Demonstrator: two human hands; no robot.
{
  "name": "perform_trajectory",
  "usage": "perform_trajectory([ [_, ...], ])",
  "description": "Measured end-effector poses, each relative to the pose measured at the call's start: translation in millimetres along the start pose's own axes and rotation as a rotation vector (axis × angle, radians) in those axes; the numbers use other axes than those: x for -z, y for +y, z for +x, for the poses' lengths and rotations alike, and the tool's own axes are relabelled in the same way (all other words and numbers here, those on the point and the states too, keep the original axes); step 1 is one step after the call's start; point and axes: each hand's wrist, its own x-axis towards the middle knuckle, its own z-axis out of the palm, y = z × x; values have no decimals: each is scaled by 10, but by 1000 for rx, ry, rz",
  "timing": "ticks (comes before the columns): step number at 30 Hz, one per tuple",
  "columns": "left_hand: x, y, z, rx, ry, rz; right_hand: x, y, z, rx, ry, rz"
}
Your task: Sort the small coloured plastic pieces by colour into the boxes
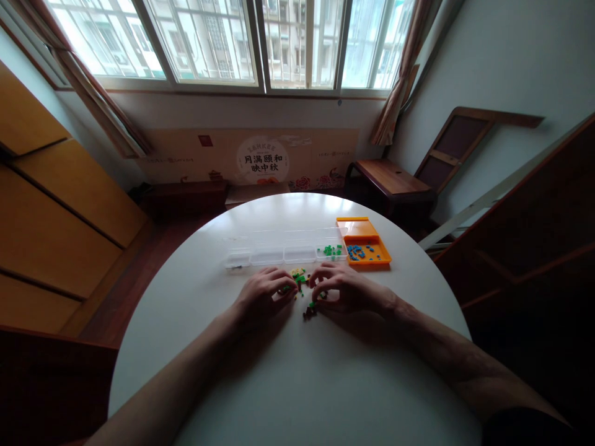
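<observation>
A small heap of tiny coloured pieces (301, 280), green, yellow and dark, lies on the round white table (297, 384). My left hand (264, 291) rests palm down at the heap's left side, fingertips curled on the pieces. On the right side, my right hand (341, 288) is also curled, its fingertips among them. Whether either hand pinches a piece is too small to tell. Behind the hands stands a clear divided box (279, 248) with green pieces (331, 250) in its right compartment. Beside it, an orange tray (369, 251) holds blue pieces (357, 251).
A wooden side table (390, 179) and a leaning wooden frame (458, 145) stand at the back right. Yellow wood panels (56, 210) run along the left. A printed board (260, 161) leans under the window. Dark wooden boards (534, 235) rise at the right.
</observation>
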Motion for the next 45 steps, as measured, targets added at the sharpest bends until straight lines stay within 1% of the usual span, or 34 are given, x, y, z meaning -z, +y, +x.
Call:
perform_trajectory([
  [5, 9, 15, 7, 19, -1, 1, -41, 45, -4, 16, 81, 21],
  [8, 7, 24, -6, 29, -2, -19, -32, 111, -21, -27, 204, 10],
  [12, 13, 44, -25, 31, 0, -35, 2, 265, -73, -182, 455, -127],
  [14, 20, 57, -28, 26, 4, -35, 19, 353, -109, -270, 559, -198],
  [16, 28, 70, -24, 16, 4, -32, 27, 434, -146, -349, 625, -265],
  [18, 35, 81, -17, 7, 6, -22, 22, 496, -175, -413, 643, -322],
  [21, 37, 85, -10, 3, 0, -15, 4, 526, -189, -455, 608, -356],
  [23, 34, 79, -13, 4, -3, -11, -1, 494, -176, -423, 571, -329],
  [25, 27, 67, -21, 4, 1, -4, 5, 430, -152, -339, 503, -272],
  [29, 16, 44, -36, 7, -10, 2, 26, 279, -109, -122, 260, -117],
  [31, 16, 43, -34, 17, -16, 3, 27, 227, -95, -57, 157, -55],
  [33, 18, 48, -25, 21, -8, 1, 23, 194, -85, -34, 95, -12],
  [37, 21, 67, -2, 11, 2, -5, 22, 160, -68, -38, 45, 12],
  [45, 28, 85, 23, 7, 6, -4, 34, 103, -38, -17, 41, 20],
])
